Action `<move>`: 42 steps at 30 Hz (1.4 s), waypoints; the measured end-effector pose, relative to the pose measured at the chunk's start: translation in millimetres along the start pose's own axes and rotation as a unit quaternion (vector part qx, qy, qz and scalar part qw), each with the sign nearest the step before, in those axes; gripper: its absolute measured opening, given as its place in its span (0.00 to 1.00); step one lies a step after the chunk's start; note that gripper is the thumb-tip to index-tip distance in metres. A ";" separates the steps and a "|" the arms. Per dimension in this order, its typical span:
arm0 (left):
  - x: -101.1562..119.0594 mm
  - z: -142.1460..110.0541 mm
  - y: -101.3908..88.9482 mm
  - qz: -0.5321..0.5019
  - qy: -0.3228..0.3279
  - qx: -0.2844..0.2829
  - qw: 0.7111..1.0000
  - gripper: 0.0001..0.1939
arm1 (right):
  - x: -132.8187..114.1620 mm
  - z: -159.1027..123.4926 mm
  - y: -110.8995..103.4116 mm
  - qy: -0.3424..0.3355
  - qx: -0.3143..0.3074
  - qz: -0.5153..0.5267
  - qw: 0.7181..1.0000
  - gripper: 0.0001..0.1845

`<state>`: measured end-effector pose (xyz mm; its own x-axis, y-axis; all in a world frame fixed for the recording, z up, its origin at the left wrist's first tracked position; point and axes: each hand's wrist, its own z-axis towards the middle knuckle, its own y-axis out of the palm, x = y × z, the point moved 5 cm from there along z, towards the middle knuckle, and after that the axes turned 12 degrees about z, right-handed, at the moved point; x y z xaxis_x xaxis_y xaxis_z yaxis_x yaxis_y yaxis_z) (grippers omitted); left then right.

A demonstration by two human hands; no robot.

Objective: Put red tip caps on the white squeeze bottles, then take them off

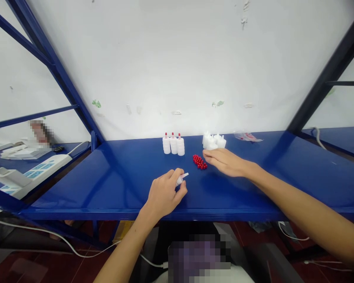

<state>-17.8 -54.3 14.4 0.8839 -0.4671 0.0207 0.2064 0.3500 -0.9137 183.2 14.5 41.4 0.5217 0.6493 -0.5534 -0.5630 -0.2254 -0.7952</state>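
Note:
My left hand (pixel 166 192) is closed around a white squeeze bottle (pixel 181 179), whose bare pointed nozzle sticks out to the right. Most of that bottle is hidden by my fingers. Stretched out flat, palm down, my right hand (pixel 224 160) has its fingertips at the right edge of a pile of small red caps (pixel 199 162); I cannot tell whether it touches them. Behind my right hand stand several white bottles (pixel 214 140) with uncapped nozzles. Three white bottles with red tips (pixel 173 144) stand upright in a row, left of the caps.
The blue table (pixel 112 173) runs back to a white wall. A clear plastic bag (pixel 247 136) with something red lies at the back right. Blue metal posts frame both sides. On the left are a white power strip (pixel 44 171) and white boxes (pixel 26 151).

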 end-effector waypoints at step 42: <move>2.7 2.5 2.3 0.000 0.006 -0.038 0.999 0.10 | 22.2 6.1 -3.2 0.119 0.064 -0.083 0.987 0.10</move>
<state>-13.9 -52.7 13.4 0.8783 -0.4778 0.0158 0.1737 0.2881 -0.9417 192.7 34.0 33.2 0.7410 0.4769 -0.4727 -0.5255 -0.0263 -0.8504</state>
